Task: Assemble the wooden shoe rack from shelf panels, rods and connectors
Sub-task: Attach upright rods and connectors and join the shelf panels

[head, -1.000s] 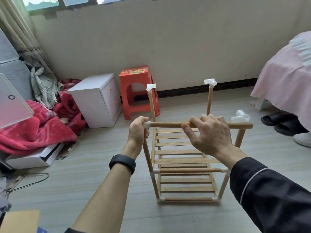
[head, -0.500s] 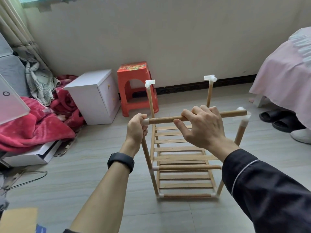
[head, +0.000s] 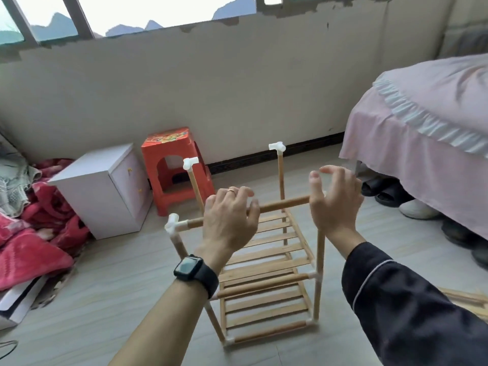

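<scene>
The top front rod is no longer gripped. In the views from a moment earlier it is clasped from above by both hands, with its right end not yet seated. Now it is carried by the shoe rack alone, and its left end is seated in the white corner connector. The left hand is held over the left half of the rod with its fingers loosely bent and nothing pinched; whether it is touching the wood cannot be told. The right hand is spread wide, fingers apart, at the rod's right end, and the joint there is hidden behind it.

The rack is stood upright on the floor, well in from the floor's far edge at the wall. Two slatted shelf panels are fitted low in the frame. The two back connectors on the rear posts are empty at the top.

From the release, the front rod is judged to be pressed home and this step finished. The top level is judged incomplete: rods are needed for the rear connectors. More wooden pieces are seen lying at the floor's right edge, near the bed. The hidden right joint is best checked before more is loaded onto it.
</scene>
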`<state>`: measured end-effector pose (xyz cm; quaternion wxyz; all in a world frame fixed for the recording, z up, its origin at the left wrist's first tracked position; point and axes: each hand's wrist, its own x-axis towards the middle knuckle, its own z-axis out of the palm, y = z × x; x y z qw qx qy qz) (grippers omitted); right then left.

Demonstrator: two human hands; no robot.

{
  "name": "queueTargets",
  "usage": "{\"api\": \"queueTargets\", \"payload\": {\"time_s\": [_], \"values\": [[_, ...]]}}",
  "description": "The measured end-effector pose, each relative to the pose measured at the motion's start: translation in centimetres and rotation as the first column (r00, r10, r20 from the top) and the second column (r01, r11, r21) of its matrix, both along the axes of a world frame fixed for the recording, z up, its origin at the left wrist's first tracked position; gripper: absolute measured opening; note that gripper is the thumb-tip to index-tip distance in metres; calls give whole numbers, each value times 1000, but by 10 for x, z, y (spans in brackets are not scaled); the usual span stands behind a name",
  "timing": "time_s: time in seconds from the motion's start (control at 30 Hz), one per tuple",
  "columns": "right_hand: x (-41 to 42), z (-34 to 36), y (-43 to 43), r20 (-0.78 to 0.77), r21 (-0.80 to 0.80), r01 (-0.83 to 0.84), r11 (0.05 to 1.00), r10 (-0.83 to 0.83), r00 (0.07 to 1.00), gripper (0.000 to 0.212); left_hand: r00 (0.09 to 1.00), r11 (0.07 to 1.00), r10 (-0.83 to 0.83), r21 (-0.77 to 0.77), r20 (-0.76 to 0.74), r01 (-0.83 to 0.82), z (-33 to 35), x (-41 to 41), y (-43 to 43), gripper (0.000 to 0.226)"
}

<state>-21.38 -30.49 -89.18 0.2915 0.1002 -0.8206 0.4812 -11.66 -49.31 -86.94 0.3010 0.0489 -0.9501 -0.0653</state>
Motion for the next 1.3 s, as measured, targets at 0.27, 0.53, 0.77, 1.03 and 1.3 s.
{"api": "queueTargets", "payload": {"time_s": [0.27, 0.53, 0.77, 1.03, 1.3], "values": [[-13, -25, 37, 454, -225, -348, 910, 414, 789, 58, 831, 952, -256, 275, 494, 130, 29, -76, 85, 55], [-20, -30, 38, 394, -292, -466, 835, 549, 737, 61, 607, 819, -486, 571, 629, 65, 42, -85, 65, 71], [-27, -38, 47, 356, -371, -457, 809, 578, 734, 57, 564, 709, -603, 703, 564, 56, 50, -80, 44, 42], [-29, -41, 49, 349, -384, -482, 788, 607, 714, 51, 576, 710, -587, 704, 569, 28, 41, -84, 49, 30], [-21, -37, 44, 355, -392, -440, 808, 574, 738, 53, 597, 739, -575, 668, 560, 85, 41, -83, 57, 32]]}}
